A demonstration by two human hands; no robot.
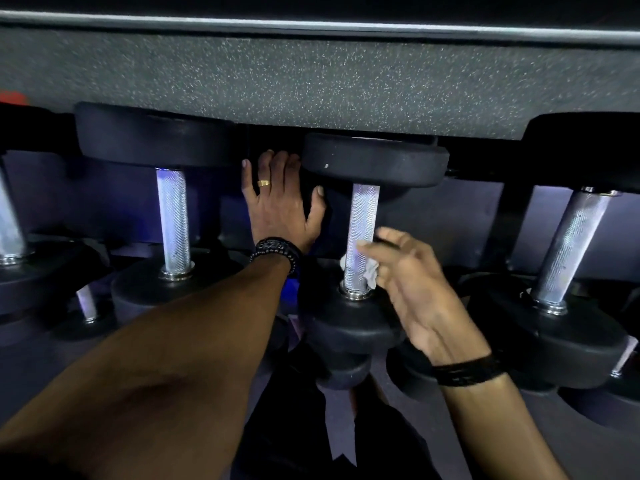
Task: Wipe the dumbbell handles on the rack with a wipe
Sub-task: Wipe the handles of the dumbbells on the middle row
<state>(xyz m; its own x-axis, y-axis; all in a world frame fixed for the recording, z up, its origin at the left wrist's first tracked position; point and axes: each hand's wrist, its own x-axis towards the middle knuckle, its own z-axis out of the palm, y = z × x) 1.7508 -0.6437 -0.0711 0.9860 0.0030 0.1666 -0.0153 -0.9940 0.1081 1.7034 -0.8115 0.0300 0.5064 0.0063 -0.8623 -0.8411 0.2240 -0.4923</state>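
Several black dumbbells with knurled silver handles lie on the rack [467, 216]. My right hand [412, 282] is at the lower part of the middle dumbbell handle [363, 216]. It holds a white wipe [371, 273] against the metal, with the thumb laid across the handle's front. Part of the wipe shows on the handle's left side; the rest is hidden behind the handle and my hand. My left hand [277, 202] rests flat on the rack just left of that dumbbell's far head [374, 164], fingers straight.
More handles stand to the left [173, 216] and right [571, 244], with another at the far left edge. Smaller dumbbells sit on a lower tier near the frame's bottom. Speckled rubber floor [311, 81] lies beyond the rack.
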